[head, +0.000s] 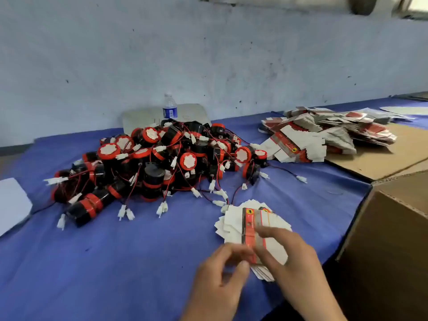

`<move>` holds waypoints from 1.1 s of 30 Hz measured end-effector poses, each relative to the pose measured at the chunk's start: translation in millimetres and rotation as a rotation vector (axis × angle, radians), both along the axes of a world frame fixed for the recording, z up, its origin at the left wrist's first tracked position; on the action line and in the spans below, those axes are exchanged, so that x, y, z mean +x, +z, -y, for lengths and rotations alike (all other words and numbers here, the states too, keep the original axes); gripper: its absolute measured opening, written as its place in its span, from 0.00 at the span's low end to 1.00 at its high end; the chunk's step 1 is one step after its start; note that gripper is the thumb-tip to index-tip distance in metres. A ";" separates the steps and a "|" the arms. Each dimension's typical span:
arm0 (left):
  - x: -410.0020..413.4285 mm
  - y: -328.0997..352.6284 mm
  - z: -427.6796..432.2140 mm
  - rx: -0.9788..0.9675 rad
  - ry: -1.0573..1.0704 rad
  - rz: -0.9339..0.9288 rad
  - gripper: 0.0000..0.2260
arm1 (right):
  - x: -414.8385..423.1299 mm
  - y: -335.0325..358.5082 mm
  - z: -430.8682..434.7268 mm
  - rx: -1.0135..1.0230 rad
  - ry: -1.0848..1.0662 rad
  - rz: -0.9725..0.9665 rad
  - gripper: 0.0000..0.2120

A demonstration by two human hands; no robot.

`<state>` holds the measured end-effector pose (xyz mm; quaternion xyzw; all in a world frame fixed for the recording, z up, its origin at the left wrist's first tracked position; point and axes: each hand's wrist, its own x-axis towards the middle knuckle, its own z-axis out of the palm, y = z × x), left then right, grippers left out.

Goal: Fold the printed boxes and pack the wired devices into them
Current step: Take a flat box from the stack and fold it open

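A bundle of flat printed boxes, white with a red and black strip, lies on the blue cloth at the lower middle. My left hand pinches the bundle's near edge with curled fingers. My right hand grips the bundle from the right, fingers curled over its red strip. A large heap of black and red wired devices with white connectors sits behind, mid-table. A second pile of flat printed boxes lies at the back right.
The table is covered by a blue cloth. A water bottle stands behind the heap by the wall. An open cardboard carton stands at the right edge. Flat cardboard lies under the far pile. White paper lies at the left.
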<state>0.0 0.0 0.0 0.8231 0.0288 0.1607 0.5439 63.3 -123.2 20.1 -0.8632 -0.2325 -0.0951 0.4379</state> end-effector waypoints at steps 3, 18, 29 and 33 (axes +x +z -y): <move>57.7 4.4 -40.8 0.600 -0.197 -0.130 0.32 | 63.3 11.7 -16.6 -0.477 0.092 -0.260 0.28; 88.2 -15.7 -96.4 0.611 -0.310 -0.085 0.35 | 143.0 -19.3 -26.0 -0.121 0.039 -0.357 0.15; 84.5 -0.5 -100.5 0.640 -0.161 0.265 0.18 | 145.2 -17.7 -2.3 0.003 0.140 -0.462 0.16; 84.8 -7.4 -102.3 0.641 -0.099 0.330 0.14 | 143.1 -19.3 1.4 -0.054 0.165 -0.446 0.18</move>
